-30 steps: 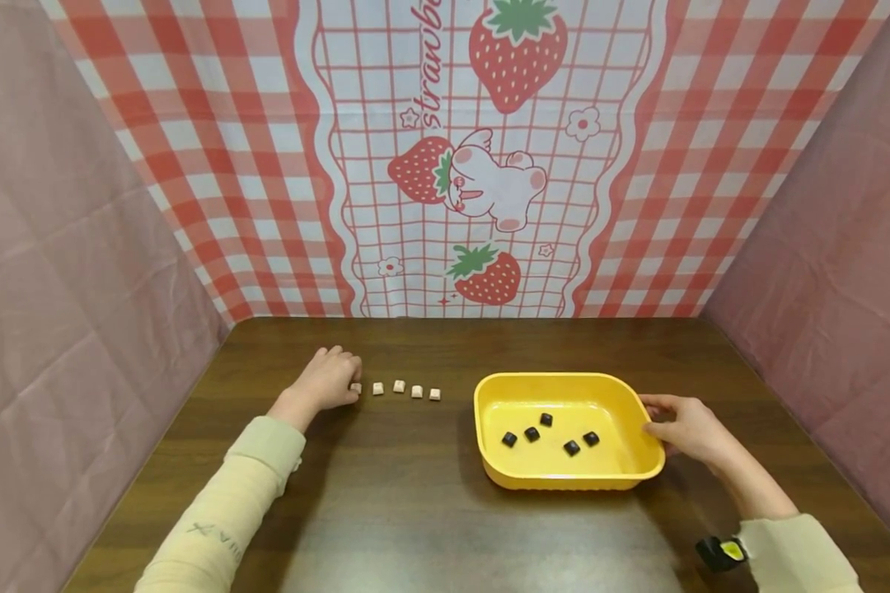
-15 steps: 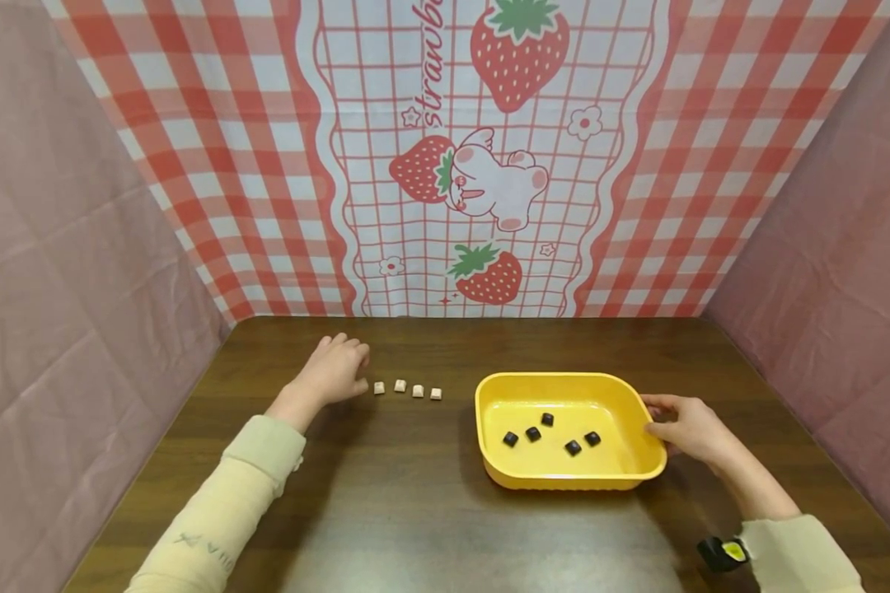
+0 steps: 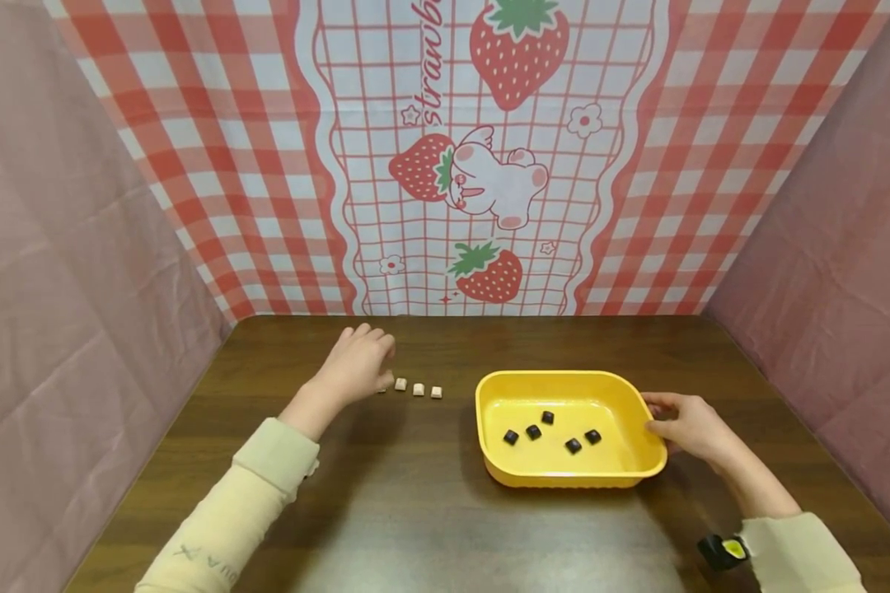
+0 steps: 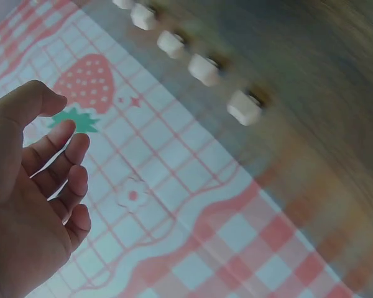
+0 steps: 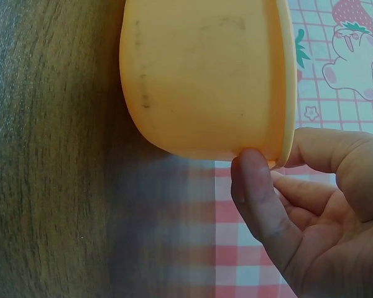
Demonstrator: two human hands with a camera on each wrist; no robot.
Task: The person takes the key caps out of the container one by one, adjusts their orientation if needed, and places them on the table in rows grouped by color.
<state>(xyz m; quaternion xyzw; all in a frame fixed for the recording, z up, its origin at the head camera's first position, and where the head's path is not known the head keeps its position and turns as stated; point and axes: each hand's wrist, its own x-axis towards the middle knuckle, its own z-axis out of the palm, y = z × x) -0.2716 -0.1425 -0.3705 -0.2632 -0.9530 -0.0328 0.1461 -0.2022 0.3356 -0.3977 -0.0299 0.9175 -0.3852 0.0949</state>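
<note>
5 blk keycaps lie scattered on the floor of the yellow tub, inward of the right hand; 5 white keycaps are out on the tabletop, in a row just beside the left hand, running from its thumb side twd the tub. By my read approx. half the pcs are in, none of the white ones. Left hand: nothing in its grasp, thumb & fingertips apart, fingers loosely bent. Right hand: clamped on the tub's rim at the end nearest it.

Materials: tub smooth, prob. plastic, rounded corners, flared lip, a few dark scuffs on the end wall beside the right hand. Keycaps squarish w/ sloped sides, blk ones a bit glossy. Tabletop dk wood grain, w/ sheen. Beyond both hands, a printed cloth, red/white checks & strawberries.
</note>
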